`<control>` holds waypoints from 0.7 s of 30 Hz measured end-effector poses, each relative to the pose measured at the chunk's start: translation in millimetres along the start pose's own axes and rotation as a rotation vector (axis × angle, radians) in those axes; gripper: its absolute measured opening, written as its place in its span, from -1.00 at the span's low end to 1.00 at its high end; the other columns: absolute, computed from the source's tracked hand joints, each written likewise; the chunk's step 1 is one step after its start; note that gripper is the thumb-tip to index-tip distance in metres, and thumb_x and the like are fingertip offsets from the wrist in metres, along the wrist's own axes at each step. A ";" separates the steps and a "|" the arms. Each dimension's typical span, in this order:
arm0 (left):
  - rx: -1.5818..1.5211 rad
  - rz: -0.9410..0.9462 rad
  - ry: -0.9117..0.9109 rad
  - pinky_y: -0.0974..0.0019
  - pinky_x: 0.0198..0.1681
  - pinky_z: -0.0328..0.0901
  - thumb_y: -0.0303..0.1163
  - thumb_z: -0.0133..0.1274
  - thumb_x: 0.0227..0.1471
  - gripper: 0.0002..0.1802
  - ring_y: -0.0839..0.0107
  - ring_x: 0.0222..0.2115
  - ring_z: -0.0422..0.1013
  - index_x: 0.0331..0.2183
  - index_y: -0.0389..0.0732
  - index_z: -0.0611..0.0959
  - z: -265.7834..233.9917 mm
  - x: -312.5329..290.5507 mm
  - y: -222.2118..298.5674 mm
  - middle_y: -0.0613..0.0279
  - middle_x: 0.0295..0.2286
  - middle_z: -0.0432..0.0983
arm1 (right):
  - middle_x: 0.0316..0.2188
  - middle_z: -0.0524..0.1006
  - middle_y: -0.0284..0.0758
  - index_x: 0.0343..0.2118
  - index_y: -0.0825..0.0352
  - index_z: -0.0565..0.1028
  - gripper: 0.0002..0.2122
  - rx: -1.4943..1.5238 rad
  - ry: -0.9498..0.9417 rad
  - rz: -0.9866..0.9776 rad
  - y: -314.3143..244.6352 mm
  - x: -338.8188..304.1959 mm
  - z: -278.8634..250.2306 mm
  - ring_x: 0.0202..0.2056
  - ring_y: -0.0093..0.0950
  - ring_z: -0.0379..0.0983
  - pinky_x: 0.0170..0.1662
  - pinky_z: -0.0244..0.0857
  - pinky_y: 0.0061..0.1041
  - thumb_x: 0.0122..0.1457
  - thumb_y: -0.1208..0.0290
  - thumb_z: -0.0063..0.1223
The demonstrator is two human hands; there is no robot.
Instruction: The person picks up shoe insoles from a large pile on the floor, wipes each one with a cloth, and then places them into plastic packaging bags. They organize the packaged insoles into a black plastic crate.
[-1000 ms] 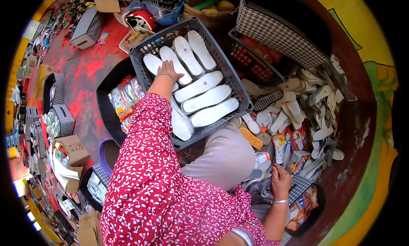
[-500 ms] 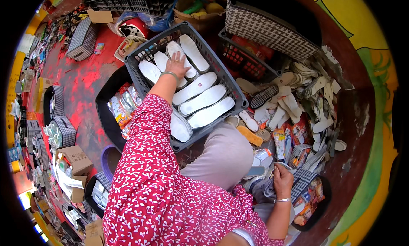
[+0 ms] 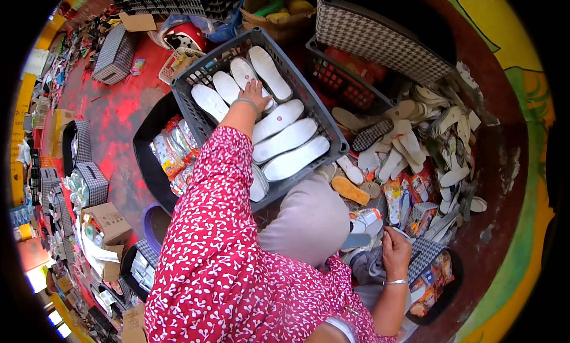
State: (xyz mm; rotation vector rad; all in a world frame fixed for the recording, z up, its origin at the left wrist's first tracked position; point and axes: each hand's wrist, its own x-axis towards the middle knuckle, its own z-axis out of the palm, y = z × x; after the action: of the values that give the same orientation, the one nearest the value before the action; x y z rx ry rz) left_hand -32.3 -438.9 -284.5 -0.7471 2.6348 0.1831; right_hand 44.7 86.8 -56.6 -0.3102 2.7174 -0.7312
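Note:
My left hand (image 3: 254,97) lies palm down with fingers spread on white insoles in a dark grey plastic crate (image 3: 199,129). Several white insoles (image 3: 285,140) are laid in two rows there, toes and heels lined up. One insole (image 3: 274,118) beside my wrist bears a small round red mark. My right hand (image 3: 396,251), lower right by my knee, is closed with fingertips pinched; a thin pale edge shows near them, too small to name. Close to it lie a grey-blue insole (image 3: 356,241) and a grey cloth (image 3: 373,264).
A heap of loose insoles (image 3: 409,150) spreads on the floor at right. Packaged goods fill a black-lined box (image 3: 430,289) at lower right and another box (image 3: 148,132) left of the crate. A houndstooth bin (image 3: 374,37) stands behind. Cardboard boxes (image 3: 107,224) line the left.
My left hand has slid slightly right and nearer across the insoles, and its sleeve has shifted right. My right hand stays nearly where it was.

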 end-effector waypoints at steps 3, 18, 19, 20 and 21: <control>-0.117 -0.083 -0.021 0.07 0.23 -0.20 0.12 -0.26 0.07 -0.18 0.24 0.26 -0.33 0.22 -0.07 -0.06 -0.8 7.1 7.7 0.14 0.24 -0.32 | -0.49 0.54 -0.11 -0.32 0.39 0.54 -0.84 0.038 0.011 -0.011 1.8 -8.9 -2.8 -0.44 -0.25 0.50 -0.34 0.33 -0.43 0.06 0.47 0.01; -0.604 0.365 0.460 0.11 -0.24 0.28 -0.05 -0.15 0.08 -0.52 0.06 -0.39 0.43 -0.49 -0.26 0.64 -82.7 -80.2 27.2 -0.06 -0.48 0.52 | -0.63 0.32 -0.38 -0.12 0.47 0.39 -0.66 1.262 0.627 -0.060 73.0 -111.7 -130.7 -0.68 -0.65 0.21 -0.60 0.16 -0.69 0.27 0.28 -0.30; -0.857 0.326 0.362 0.16 -0.38 0.28 -0.07 -0.12 0.07 -0.54 0.17 -0.49 0.44 -0.52 -0.26 0.64 -86.1 -97.9 34.4 0.02 -0.58 0.52 | -0.64 0.29 -0.38 -0.09 0.47 0.36 -0.66 1.194 0.721 -0.062 84.0 -135.6 -146.1 -0.69 -0.65 0.18 -0.61 0.15 -0.70 0.28 0.29 -0.32; -0.883 0.505 0.517 0.23 -0.44 0.28 -0.11 -0.08 0.07 -0.58 0.28 -0.57 0.41 -0.52 -0.26 0.64 -86.3 -117.9 33.5 0.09 -0.62 0.51 | -0.65 0.27 -0.39 -0.05 0.48 0.32 -0.65 1.270 0.798 -0.095 78.1 -156.4 -155.2 -0.67 -0.65 0.19 -0.60 0.14 -0.72 0.28 0.30 -0.32; -0.951 0.595 0.556 0.25 -0.42 0.28 -0.17 -0.08 0.09 -0.60 0.31 -0.55 0.42 -0.52 -0.28 0.63 -79.8 -123.4 27.4 0.12 -0.59 0.53 | -0.65 0.24 -0.40 -0.02 0.49 0.28 -0.65 1.276 0.808 -0.148 94.1 -180.7 -169.2 -0.67 -0.66 0.20 -0.61 0.13 -0.74 0.27 0.32 -0.30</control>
State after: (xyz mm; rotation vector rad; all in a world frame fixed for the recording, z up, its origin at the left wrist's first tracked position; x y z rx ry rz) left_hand 22.6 -375.0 -161.0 -0.2166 3.1632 1.6832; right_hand 141.7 294.0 76.9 0.1465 2.1165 -2.8128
